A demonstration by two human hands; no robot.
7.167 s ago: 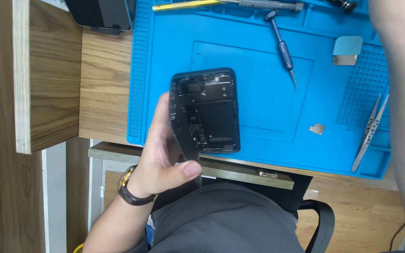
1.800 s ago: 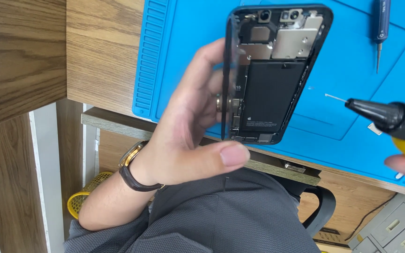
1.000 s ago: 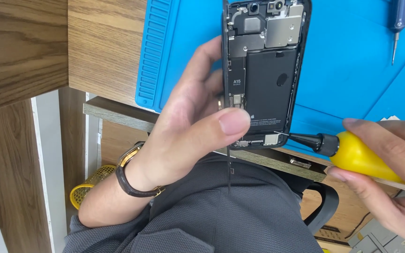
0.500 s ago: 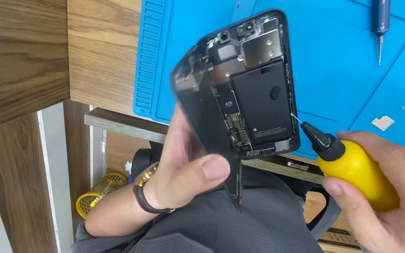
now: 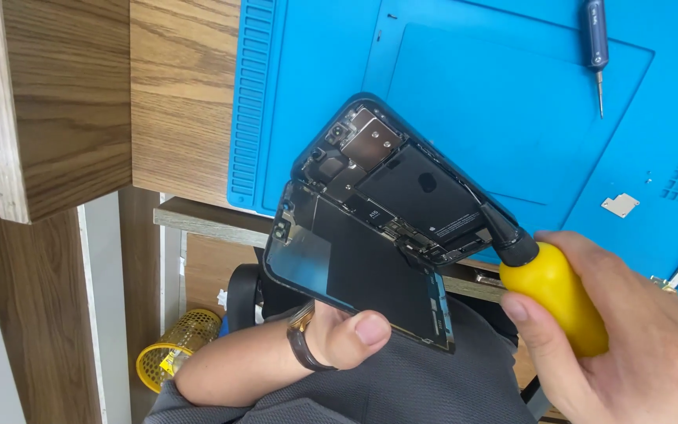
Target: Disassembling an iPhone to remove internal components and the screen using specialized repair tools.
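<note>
1. The opened dark smartphone [image 5: 390, 208] was held up in the air above the near edge of the blue silicone work mat [image 5: 504, 102], tilted with the camera end toward the mat.
2. It was split like a book: the rear chassis half showed a matte black rectangular battery, silver metal shields near the camera cutouts, and small connectors along the lower edge.
3. The glossy black display panel [image 5: 355, 271] hung off the chassis toward the person, still joined along one long side; its inner face was flat and dark with a bluish reflective patch at one corner.
4. The left hand [image 5: 347, 338] was clamped on the display panel from below, thumb pressed flat over its lower edge; the fingers were hidden behind the phone. A dark-strapped wristwatch [image 5: 301, 345] sat on that wrist.
5. The right hand [image 5: 629, 345] was closed around the smooth yellow rounded handle of the black-necked screwdriver [image 5: 547, 286]. Its black tapered tip met the chassis at the bottom corner, next to the battery.
6. The mat: rubbery matte surface, ribbed slots along the left border, a grid of small cells at the right, a raised rectangular outline in the middle.
7. On the mat, well apart from the phone: a slim dark-blue precision screwdriver [image 5: 595, 43] with a thin steel shaft, and a small flat silver metal bracket [image 5: 620, 205].
8. The mat lay on a wood-grain desktop [image 5: 178, 94]; a yellow mesh wastebasket [image 5: 173, 353] stood on the floor below.
</note>
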